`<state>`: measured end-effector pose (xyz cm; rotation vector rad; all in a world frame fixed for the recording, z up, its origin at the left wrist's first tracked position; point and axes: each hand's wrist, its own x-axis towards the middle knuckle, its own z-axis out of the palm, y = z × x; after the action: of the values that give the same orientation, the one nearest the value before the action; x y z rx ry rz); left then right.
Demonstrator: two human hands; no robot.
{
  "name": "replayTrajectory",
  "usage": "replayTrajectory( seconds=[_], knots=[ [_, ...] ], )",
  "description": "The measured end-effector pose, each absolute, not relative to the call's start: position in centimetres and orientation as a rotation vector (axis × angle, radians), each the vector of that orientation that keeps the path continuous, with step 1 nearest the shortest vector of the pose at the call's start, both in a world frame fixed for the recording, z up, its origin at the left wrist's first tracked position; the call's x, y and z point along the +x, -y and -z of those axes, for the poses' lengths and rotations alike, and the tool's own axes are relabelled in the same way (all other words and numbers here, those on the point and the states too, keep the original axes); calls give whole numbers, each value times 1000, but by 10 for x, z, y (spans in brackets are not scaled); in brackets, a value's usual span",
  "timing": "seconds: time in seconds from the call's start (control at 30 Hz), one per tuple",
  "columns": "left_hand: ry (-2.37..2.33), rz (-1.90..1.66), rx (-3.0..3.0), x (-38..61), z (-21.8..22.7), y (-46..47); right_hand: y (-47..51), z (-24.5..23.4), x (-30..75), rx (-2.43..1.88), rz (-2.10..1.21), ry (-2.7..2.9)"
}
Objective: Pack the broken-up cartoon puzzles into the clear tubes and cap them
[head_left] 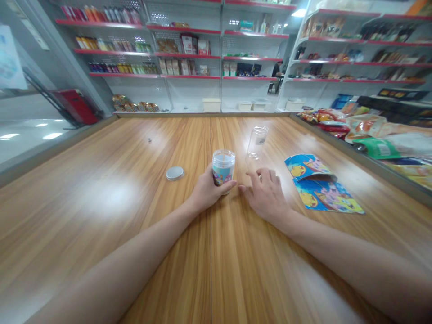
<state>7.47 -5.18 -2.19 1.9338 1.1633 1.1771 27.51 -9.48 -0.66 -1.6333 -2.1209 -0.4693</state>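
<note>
My left hand is wrapped round a clear jar with an open top; colourful printed paper shows through its wall. Just to the right, my right hand hovers low over the table with fingers apart and slightly bent, holding nothing. A round silver lid lies flat on the left of the jar. Behind my right hand stands a second clear jar with a small label. Further right, a blue printed sheet or packet with cartoon figures lies partly folded on the wood.
The wooden table has a raised edge. A tiny grey object lies at its far left. Bagged goods are heaped beyond the right edge. Stocked shelves line the back, and a red hand truck stands at left.
</note>
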Motion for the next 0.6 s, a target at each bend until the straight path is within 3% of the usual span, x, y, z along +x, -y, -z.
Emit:
replayTrajectory(
  seconds=[0.2, 0.3, 0.4, 0.5, 0.6],
  knots=[
    [-1045, -1067, 2044, 71, 15, 66, 79, 16, 289, -1856, 449, 1971],
    [-1009, -1253, 2139, 63, 10, 62, 72, 19, 292, -1782, 338, 2057],
    [-1532, -1525, 2159, 47, 7, 50, 72, 18, 293, -1624, 263, 2090],
    [-2111, -1199, 2045, 31, 11, 35, 80, 11, 288, -1323, 150, 2131],
    [-2128, -1003, 2098, 26, 18, 25, 90, 6, 276, -1070, -106, 2134]
  ],
)
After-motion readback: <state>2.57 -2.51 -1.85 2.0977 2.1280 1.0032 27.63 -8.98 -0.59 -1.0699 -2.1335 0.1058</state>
